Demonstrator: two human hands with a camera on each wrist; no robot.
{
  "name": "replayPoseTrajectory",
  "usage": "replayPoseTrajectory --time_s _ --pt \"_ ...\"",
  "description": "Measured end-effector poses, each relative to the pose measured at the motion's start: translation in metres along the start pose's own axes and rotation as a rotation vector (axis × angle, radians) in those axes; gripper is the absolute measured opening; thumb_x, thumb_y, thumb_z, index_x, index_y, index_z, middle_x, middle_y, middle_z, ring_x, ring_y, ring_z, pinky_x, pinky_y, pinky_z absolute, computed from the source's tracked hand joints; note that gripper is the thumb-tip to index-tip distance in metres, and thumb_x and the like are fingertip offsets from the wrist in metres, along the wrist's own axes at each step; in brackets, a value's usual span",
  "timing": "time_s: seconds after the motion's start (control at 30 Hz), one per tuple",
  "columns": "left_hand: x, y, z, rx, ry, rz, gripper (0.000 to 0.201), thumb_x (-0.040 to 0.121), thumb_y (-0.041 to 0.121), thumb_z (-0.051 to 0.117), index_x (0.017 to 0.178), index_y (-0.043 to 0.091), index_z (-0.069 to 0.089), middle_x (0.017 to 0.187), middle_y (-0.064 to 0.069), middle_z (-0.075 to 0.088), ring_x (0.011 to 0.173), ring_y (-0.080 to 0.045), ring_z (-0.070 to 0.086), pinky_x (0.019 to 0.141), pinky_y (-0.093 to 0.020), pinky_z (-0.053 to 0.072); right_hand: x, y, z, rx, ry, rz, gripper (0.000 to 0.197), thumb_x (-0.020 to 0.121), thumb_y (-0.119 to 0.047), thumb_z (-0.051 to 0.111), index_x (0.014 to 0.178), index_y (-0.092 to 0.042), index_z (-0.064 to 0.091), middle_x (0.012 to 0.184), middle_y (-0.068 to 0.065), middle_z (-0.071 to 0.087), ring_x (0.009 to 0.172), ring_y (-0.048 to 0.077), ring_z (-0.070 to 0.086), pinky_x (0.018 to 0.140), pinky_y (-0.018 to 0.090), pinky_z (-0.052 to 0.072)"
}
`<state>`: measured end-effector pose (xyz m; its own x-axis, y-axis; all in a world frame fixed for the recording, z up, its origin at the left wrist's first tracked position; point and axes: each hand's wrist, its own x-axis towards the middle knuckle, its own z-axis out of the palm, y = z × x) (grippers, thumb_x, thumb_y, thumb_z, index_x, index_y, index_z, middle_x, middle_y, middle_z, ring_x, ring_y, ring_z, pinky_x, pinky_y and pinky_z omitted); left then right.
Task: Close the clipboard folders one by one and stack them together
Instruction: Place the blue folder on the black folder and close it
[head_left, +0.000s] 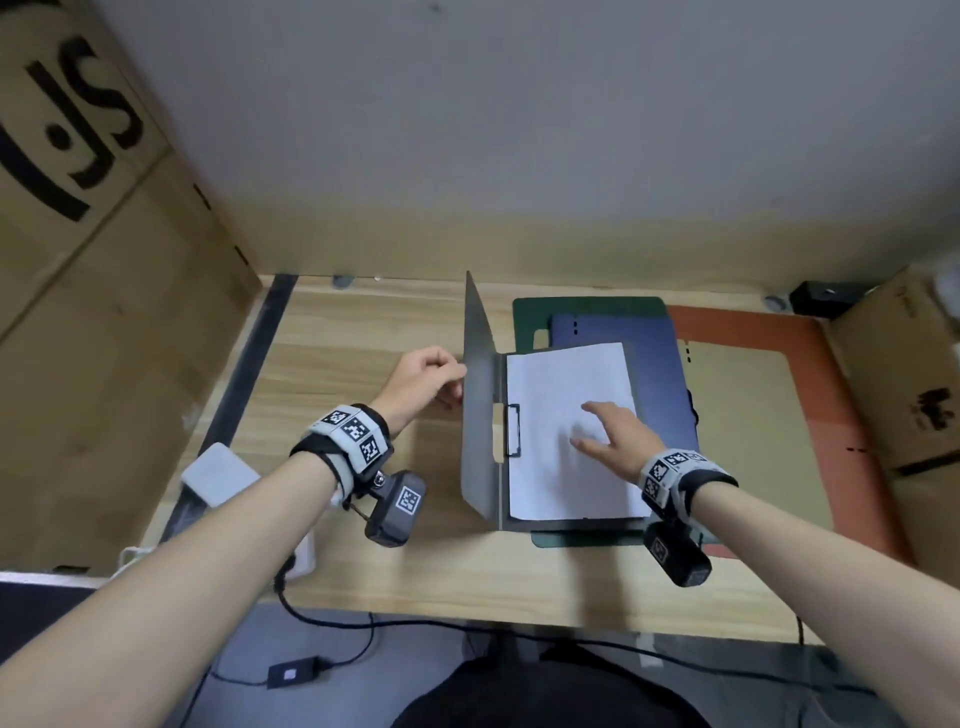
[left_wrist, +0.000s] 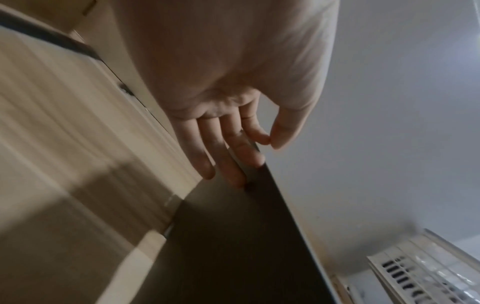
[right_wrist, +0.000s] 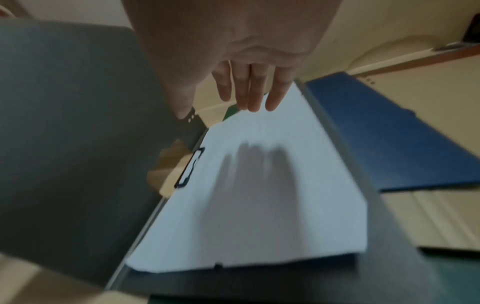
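A grey clipboard folder (head_left: 571, 524) lies open in the middle of the wooden table (head_left: 363, 332). Its cover (head_left: 478, 415) stands about upright, dark in the left wrist view (left_wrist: 246, 236). My left hand (head_left: 431, 379) is at the cover's free edge: thumb and forefinger (left_wrist: 262, 136) meet there, and the other fingers lie along its outer face. My right hand (head_left: 608, 431) hovers flat, fingers spread, just over the clipped white paper (head_left: 561, 374), casting a shadow on that paper (right_wrist: 259, 185). Under the grey folder lie a closed blue folder (head_left: 660, 364) and a green one (head_left: 582, 312).
An orange folder (head_left: 810, 395) lies open to the right, its tan inside up. Cardboard boxes stand at the left (head_left: 104, 322) and right (head_left: 909, 374). A white adapter (head_left: 218, 475) sits at the table's left edge and a cable (head_left: 332, 623) hangs along the front.
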<state>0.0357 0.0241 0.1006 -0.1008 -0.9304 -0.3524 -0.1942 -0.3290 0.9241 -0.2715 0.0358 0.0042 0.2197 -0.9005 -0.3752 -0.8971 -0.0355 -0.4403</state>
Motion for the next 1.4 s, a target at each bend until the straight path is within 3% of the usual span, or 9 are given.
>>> replayPoseTrajectory --time_s 0.3,0.47,0.6,0.8,0.93,1.03,1.13,1.27,1.4 --pt "0.031 0.002 0.101 0.029 -0.161 -0.065 0.013 0.095 0.015 0.053 0.090 0.010 0.064 0.086 -0.009 0.070 0.072 -0.016 0.065 0.061 -0.026 0.048 -0.020 0.012 -0.049 0.474 0.103 0.119 0.043 0.097 -0.050 0.037 0.103 -0.017 0.063 0.090 0.000 0.073 0.084 0.020 0.069 0.089 0.047 0.052" --pt "0.040 -0.030 0.114 0.134 -0.136 -0.153 0.017 0.095 0.014 0.049 0.090 0.012 0.066 0.085 -0.005 0.070 0.074 -0.016 0.064 0.058 -0.024 0.045 -0.018 0.029 -0.040 0.423 0.096 0.216 0.055 0.088 -0.066 0.033 0.098 -0.020 0.061 0.101 0.003 0.068 0.096 0.028 0.065 0.093 0.046 0.049" --pt "0.042 -0.072 0.104 0.252 -0.073 -0.245 0.019 0.090 0.007 0.049 0.085 0.015 0.065 0.084 -0.004 0.064 0.080 -0.021 0.059 0.065 -0.028 0.046 -0.009 0.046 -0.019 0.288 0.046 0.307 0.045 0.093 -0.040 0.055 0.128 -0.011 0.055 0.121 0.009 0.065 0.113 0.030 0.059 0.097 0.037 0.045" --pt "0.031 -0.139 0.088 0.353 0.023 -0.435 0.039 0.089 0.012 0.058 0.127 0.006 0.054 0.120 -0.012 0.061 0.111 -0.029 0.059 0.094 -0.032 0.043 0.006 0.055 0.018 0.212 0.040 0.409 0.044 0.088 -0.018 0.063 0.126 -0.003 0.050 0.125 0.018 0.060 0.114 0.034 0.057 0.086 0.032 0.042" --pt "0.032 -0.155 0.085 0.225 0.045 -0.480 0.049 0.087 0.013 0.059 0.134 0.006 0.049 0.126 -0.014 0.061 0.111 -0.029 0.060 0.101 -0.039 0.047 0.011 0.051 0.038 0.211 0.074 0.419 0.042 0.084 -0.016 0.068 0.121 -0.006 0.052 0.120 0.018 0.062 0.112 0.034 0.058 0.087 0.032 0.041" --pt "0.035 -0.156 0.081 0.089 0.073 -0.543 0.048 0.082 0.022 0.061 0.128 0.012 0.051 0.114 -0.010 0.063 0.100 -0.028 0.063 0.080 -0.037 0.052 0.012 0.044 0.046 0.213 0.081 0.434 0.050 0.082 -0.022 0.072 0.125 -0.010 0.049 0.126 0.015 0.059 0.118 0.035 0.055 0.096 0.036 0.042" --pt "0.041 -0.150 0.077 -0.040 0.099 -0.603 0.028 0.085 0.022 0.061 0.111 0.013 0.057 0.097 -0.010 0.058 0.082 -0.023 0.053 0.059 -0.027 0.039 0.011 0.039 0.047 0.234 0.104 0.455 0.054 0.081 -0.024 0.075 0.126 -0.011 0.048 0.127 0.013 0.059 0.119 0.035 0.055 0.099 0.037 0.043" --pt "0.045 -0.149 0.072 -0.032 0.026 -0.615 0.025 0.073 0.030 0.067 0.091 0.013 0.064 0.090 -0.008 0.056 0.080 -0.024 0.050 0.061 -0.027 0.037 0.006 0.035 0.041 0.247 0.113 0.462 0.059 0.081 -0.022 0.076 0.131 -0.010 0.047 0.130 0.014 0.059 0.122 0.034 0.054 0.100 0.036 0.042" --pt "0.049 -0.140 0.075 0.051 0.001 -0.546 0.009 0.084 0.020 0.066 0.092 0.016 0.064 0.079 -0.002 0.056 0.082 -0.022 0.052 0.064 -0.026 0.040 0.001 0.038 0.029 0.253 0.110 0.460 0.062 0.080 -0.022 0.077 0.133 -0.008 0.047 0.129 0.014 0.059 0.121 0.032 0.055 0.097 0.033 0.042"
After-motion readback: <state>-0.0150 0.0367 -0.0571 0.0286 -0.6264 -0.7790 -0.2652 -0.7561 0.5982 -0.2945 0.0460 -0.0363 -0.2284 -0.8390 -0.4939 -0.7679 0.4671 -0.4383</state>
